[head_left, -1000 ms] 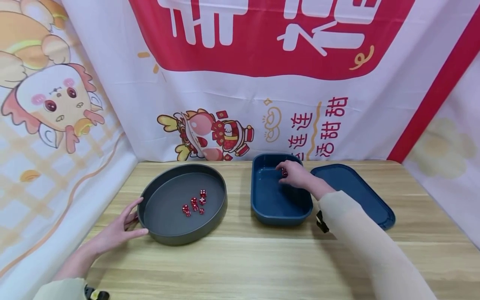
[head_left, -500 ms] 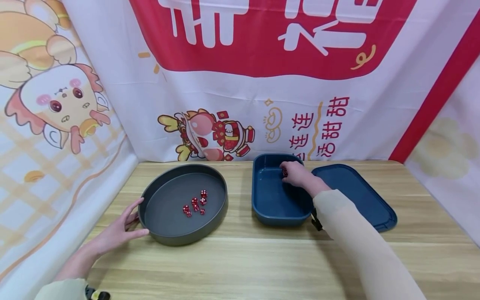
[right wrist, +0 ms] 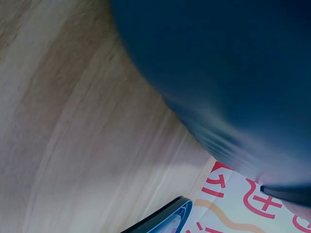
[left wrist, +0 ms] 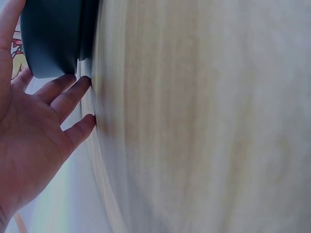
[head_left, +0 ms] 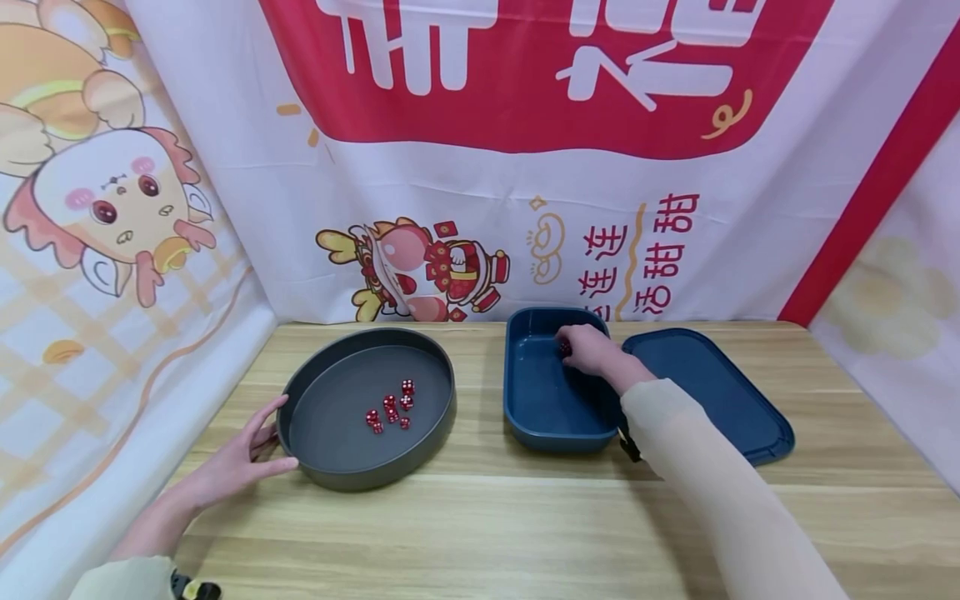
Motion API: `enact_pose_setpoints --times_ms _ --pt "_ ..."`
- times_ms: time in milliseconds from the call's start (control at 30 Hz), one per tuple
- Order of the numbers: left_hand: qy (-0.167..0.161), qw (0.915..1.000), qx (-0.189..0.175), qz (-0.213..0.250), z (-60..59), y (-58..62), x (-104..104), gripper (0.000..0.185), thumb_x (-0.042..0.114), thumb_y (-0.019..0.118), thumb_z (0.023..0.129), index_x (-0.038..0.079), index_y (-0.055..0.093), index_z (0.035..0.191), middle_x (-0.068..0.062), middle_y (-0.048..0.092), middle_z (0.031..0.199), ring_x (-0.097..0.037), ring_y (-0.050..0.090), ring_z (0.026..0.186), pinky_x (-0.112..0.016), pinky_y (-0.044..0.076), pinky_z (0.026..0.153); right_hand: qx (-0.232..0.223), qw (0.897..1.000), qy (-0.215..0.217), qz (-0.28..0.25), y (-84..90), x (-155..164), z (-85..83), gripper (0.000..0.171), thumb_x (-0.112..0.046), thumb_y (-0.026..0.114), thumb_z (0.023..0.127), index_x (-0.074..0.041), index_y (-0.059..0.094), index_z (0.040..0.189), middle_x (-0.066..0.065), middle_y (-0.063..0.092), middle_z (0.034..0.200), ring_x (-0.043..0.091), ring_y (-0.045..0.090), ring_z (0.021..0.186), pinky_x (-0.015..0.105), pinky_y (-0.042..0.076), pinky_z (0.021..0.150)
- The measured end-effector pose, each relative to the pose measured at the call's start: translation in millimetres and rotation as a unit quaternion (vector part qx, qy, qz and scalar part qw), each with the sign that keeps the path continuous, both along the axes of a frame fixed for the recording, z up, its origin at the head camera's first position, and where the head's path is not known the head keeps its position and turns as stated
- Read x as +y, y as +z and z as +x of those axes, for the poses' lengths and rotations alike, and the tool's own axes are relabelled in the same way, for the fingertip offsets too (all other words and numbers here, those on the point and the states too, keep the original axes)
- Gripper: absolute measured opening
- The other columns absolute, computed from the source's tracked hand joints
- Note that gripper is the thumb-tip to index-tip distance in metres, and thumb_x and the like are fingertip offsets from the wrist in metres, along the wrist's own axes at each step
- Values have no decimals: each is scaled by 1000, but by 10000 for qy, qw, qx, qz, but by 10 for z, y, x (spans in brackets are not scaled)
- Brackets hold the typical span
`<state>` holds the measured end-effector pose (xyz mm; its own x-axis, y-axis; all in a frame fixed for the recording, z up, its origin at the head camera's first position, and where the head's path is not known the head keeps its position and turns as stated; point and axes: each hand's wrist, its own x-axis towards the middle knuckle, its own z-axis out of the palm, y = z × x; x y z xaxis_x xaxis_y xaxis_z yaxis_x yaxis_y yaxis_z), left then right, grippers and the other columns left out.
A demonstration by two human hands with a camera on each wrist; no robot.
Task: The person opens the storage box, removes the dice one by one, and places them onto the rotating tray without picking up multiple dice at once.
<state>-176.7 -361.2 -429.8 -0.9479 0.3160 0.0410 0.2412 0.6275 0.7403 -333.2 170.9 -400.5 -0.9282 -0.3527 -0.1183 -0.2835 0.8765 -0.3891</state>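
Note:
My left hand (head_left: pixel 236 467) rests against the left side of a round dark grey pan (head_left: pixel 360 479), thumb and fingers spread along its wall. In the left wrist view, the straight fingers of the left hand (left wrist: pixel 34 126) touch the pan (left wrist: pixel 51 39). Several small red dice (head_left: pixel 391 407) lie on the pan's floor, right of its middle. Inside a deep blue rectangular container (head_left: pixel 551 425), my right hand (head_left: pixel 592 350) holds a dark red die (head_left: pixel 565 350) between thumb and fingers. Whether it holds more dice is hidden. The container's wall (right wrist: pixel 218 73) fills much of the right wrist view.
A flat blue lid (head_left: pixel 712 392) lies on the wooden table (head_left: pixel 450 533), right of the container and partly under the right forearm. A printed cloth (head_left: pixel 420 183) hangs behind the table, with another cloth (head_left: pixel 142 333) along the left side.
My right hand shifts slightly right within the container, then a little back left and lower, keeping the die in its fingers. The left hand, pan and dice in it stay put.

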Motion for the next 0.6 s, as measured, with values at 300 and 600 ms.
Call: enact_pose_setpoints --times_ms 300,600 --pt "22 10000 -56 69 -7 -12 2 96 13 74 87 5 5 155 -48 26 138 -58 35 125 -59 29 99 38 9989 421 -210 -20 -14 -24 34 0 65 91 2 60 124 14 63 107 25 59 95 42 52 88" --pt "78 9999 -112 52 6 -6 10 98 14 74 87 7 4 155 -47 27 139 -58 35 126 -60 30 100 -14 9976 649 -241 -123 -18 -66 20 2 64 91 -3 68 110 7 64 97 20 60 85 37 54 81"
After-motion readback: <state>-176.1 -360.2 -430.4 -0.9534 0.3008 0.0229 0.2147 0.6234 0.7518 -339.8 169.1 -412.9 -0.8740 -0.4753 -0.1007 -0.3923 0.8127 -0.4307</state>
